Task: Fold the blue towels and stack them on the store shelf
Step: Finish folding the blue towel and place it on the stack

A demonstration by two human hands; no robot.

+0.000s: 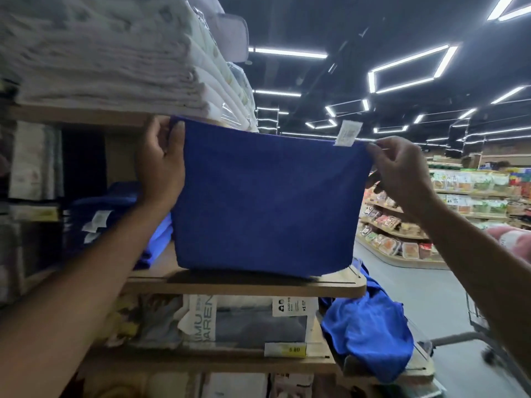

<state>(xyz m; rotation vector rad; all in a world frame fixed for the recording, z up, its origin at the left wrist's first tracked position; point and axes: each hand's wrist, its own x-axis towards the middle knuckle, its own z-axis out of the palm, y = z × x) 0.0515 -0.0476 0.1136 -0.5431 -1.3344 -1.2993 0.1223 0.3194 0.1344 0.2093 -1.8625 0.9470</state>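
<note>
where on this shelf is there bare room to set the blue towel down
Bare wood shows along the middle shelf front, under the held towel, right of the folded blue stack. Crowded: white towels fill the shelf above, packaged goods below, loose blue towels at the right end.

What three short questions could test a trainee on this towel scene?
1. True or false: the left hand and the right hand each hold a top corner of the flat blue cloth towel.
2. The small white paper label is nearest: A) the left hand, B) the right hand, C) the towel's bottom edge.
3. Fill in: the folded cloth stack on the upper wooden shelf is ____ in colour.
Key: 1 true; 2 B; 3 white.
</note>
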